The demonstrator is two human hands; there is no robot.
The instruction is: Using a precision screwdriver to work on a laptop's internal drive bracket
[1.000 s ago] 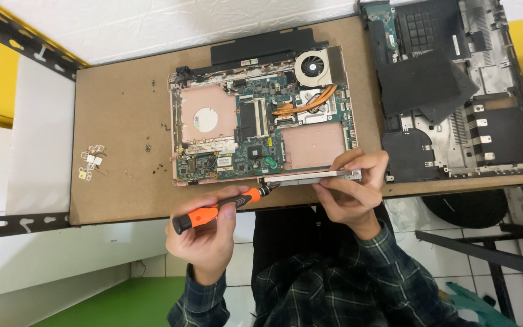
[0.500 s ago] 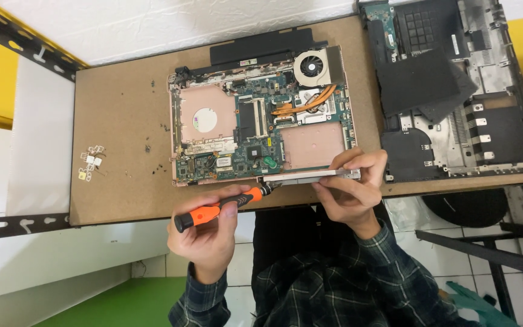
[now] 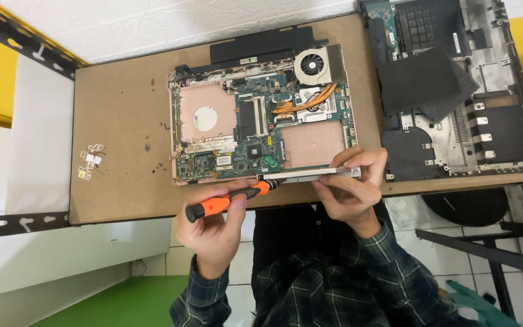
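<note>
Head cam: brown table [image 3: 116, 151] w/ an opened laptop [image 3: 261, 121] at centre, a 2nd stripped laptop shell [image 3: 455, 91] to its right. I see my right hand [image 3: 352, 191] pinching a thin silver drive [image 3: 310, 174] at the laptop's near edge. Left hand [image 3: 213, 233] fingers wrapped round an orange screwdriver [image 3: 228, 200], tip at the drive's left end. Small screws [image 3: 89, 163] lie far left.

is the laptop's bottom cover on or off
Off: the laptop lies opened on the table, with motherboard and fan exposed.
</note>
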